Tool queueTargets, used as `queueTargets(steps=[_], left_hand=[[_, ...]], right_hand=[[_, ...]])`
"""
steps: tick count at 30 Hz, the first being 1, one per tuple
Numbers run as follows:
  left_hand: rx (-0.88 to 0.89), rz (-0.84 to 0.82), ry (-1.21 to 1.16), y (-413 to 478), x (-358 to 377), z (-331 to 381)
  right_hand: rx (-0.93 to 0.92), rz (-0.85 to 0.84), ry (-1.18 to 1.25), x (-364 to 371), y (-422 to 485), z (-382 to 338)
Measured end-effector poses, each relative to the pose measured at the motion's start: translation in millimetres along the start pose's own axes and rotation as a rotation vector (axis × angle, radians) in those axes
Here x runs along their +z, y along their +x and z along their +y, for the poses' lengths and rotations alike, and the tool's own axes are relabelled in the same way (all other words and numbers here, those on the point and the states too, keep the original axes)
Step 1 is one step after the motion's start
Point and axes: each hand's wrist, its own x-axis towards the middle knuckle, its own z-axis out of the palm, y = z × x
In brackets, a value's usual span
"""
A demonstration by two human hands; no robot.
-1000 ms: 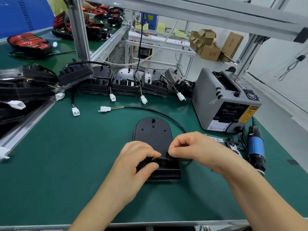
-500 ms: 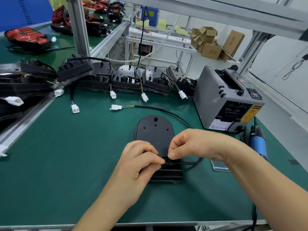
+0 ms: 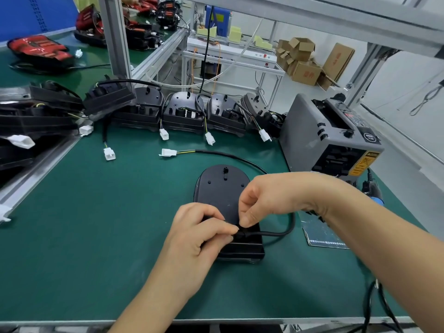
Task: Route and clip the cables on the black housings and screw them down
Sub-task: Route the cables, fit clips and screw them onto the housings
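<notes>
A black housing point(image 3: 223, 188) lies flat on the green mat in front of me. Its black cable point(image 3: 286, 229) loops out to the right, curves behind my right hand and runs left to a white connector point(image 3: 168, 152). My left hand point(image 3: 199, 239) pinches the cable end where it meets the housing's near block. My right hand point(image 3: 269, 195) pinches the same spot from above with thumb and forefinger. The joint itself is hidden under my fingers.
A row of black housings point(image 3: 182, 114) with dangling white connectors stands at the back. More stacked housings point(image 3: 36, 116) lie at the left. A grey tape dispenser point(image 3: 331, 135) stands at the right, a blue electric screwdriver point(image 3: 374, 195) beside it, and a card point(image 3: 324, 234) under my right wrist.
Both hands stayed at the housing's near end. The cable has bent into a wider loop to the right of the housing, and its white connector has slid slightly right.
</notes>
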Motion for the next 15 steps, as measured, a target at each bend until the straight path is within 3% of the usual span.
queueTargets(steps=[8, 15], left_hand=[[-0.041, 0.008, -0.064, 0, 0, -1], [-0.093, -0.056, -0.101, 6, -7, 5]], right_hand=[[0.045, -0.142, -0.198, -13, 12, -23], [0.086, -0.147, -0.252, -15, 24, -27]])
